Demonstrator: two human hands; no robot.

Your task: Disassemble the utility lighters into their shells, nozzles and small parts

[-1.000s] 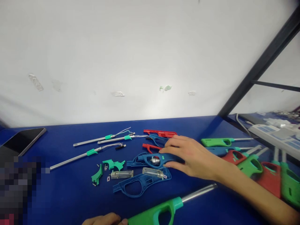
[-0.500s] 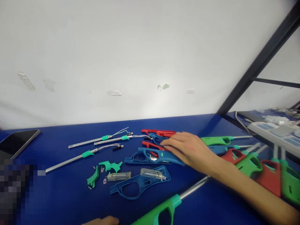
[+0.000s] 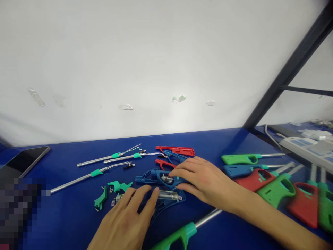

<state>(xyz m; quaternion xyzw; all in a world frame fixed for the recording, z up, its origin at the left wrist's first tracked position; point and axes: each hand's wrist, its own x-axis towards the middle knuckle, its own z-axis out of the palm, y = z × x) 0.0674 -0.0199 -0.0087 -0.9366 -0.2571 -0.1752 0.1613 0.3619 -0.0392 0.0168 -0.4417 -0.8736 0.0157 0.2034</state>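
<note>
My left hand (image 3: 127,215) reaches in from the front with fingers apart and bent, over a blue lighter handle half (image 3: 164,206) and a clear fuel tank (image 3: 166,195). Most of that handle half is hidden beneath it. My right hand (image 3: 205,178) grips the end of another blue lighter shell (image 3: 153,175), fingers on top and thumb at the near side. Metal parts (image 3: 167,179) show through this shell's opening. Just behind lie a red handle half (image 3: 179,150), a blue trigger-guard piece (image 3: 174,157) and a red piece (image 3: 163,164).
Silver lighter tubes (image 3: 78,181) with wires lie left of centre, near green plastic clips (image 3: 119,186). A green lighter (image 3: 179,236) is at the front. Several assembled lighters (image 3: 256,178) are heaped right. A phone (image 3: 31,158) lies left; a black frame post (image 3: 286,66) stands right.
My left hand has come up from the bottom edge over the blue handle half and clear tank. My right hand has shifted slightly left and nearer, staying at the blue shell.
</note>
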